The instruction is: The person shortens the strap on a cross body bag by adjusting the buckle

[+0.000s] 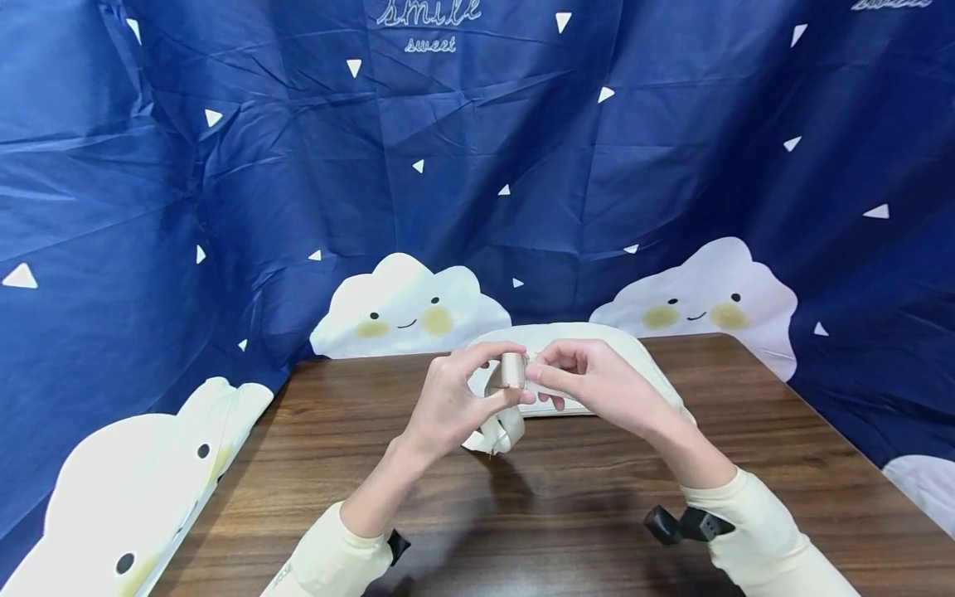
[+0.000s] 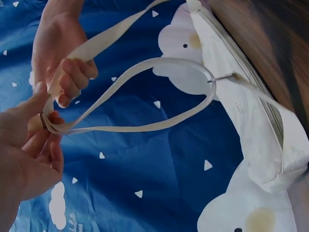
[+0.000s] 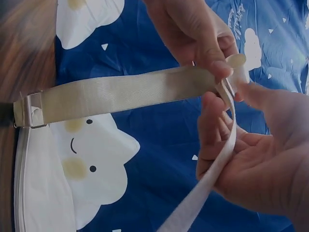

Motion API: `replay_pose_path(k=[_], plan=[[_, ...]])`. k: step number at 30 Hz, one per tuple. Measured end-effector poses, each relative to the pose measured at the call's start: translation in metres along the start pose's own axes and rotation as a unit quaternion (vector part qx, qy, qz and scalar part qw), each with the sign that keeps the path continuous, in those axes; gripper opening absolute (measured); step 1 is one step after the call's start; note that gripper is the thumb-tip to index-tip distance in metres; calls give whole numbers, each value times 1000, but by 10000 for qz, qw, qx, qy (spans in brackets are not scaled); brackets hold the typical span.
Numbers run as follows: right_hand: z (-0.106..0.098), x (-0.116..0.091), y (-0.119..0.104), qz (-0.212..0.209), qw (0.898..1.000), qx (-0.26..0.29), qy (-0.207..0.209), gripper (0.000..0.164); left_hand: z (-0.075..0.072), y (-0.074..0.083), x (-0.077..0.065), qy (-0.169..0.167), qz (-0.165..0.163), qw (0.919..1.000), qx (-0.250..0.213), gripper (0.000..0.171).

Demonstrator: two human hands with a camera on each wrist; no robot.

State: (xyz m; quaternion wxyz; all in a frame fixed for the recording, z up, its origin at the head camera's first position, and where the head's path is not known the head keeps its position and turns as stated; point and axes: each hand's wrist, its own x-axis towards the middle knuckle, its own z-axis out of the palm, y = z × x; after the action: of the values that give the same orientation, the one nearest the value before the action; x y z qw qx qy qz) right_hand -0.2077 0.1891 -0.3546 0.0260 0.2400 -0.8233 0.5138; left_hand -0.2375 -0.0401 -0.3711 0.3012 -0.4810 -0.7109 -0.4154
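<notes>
A cream webbing strap belongs to a white bag lying behind both hands. My left hand holds a folded stretch of the strap between thumb and fingers, at a small metal slider buckle. From there a loop runs to a metal ring on the bag, seen in the left wrist view. My right hand pinches the strap beside the buckle, close to the left fingertips. A strap length crosses the right palm in the right wrist view. Fingers partly hide the buckle.
The bag rests on a dark wood table near its far edge. Another metal ring joins the strap to the bag. A blue curtain with white clouds and triangles hangs behind. Black wrist devices sit at the cream sleeves.
</notes>
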Motion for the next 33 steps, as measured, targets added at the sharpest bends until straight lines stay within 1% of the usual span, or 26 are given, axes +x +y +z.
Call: replay_pose_path(k=[4, 8, 11, 13, 15, 17, 21, 24, 28, 33], plan=[[0, 0, 4, 26, 9995, 309, -110, 25, 3, -4, -1, -150, 264, 9983, 498, 56], [2, 4, 6, 54, 9965, 799, -225, 22, 5, -5, -2, -376, 452, 9925, 1075, 61], [2, 5, 8, 126, 9955, 936, -95, 22, 6, -6, -1, -542, 513, 9884, 1324, 64], [1, 5, 10, 130, 9958, 894, 123, 22, 6, -6, -1, -668, 501, 9879, 1306, 66], [0, 5, 12, 172, 9951, 926, 303, 21, 7, -7, -1, -764, 452, 9892, 1168, 67], [-2, 4, 13, 162, 9938, 1040, 359, 20, 8, -7, -2, -820, 404, 9906, 1013, 67], [-3, 2, 13, 180, 9914, 1231, 397, 17, 9, -7, -3, -759, 317, 9934, 797, 66], [-4, 2, 10, 135, 9900, 1262, 610, 14, 7, -6, -1, -690, 330, 9942, 752, 66], [-4, 0, 8, 229, 9894, 1219, 762, 11, 3, -5, -1, -695, 450, 9930, 842, 62], [-7, -2, 6, 478, 9912, 767, 963, 10, 0, -7, -1, -874, 514, 9888, 1096, 49]])
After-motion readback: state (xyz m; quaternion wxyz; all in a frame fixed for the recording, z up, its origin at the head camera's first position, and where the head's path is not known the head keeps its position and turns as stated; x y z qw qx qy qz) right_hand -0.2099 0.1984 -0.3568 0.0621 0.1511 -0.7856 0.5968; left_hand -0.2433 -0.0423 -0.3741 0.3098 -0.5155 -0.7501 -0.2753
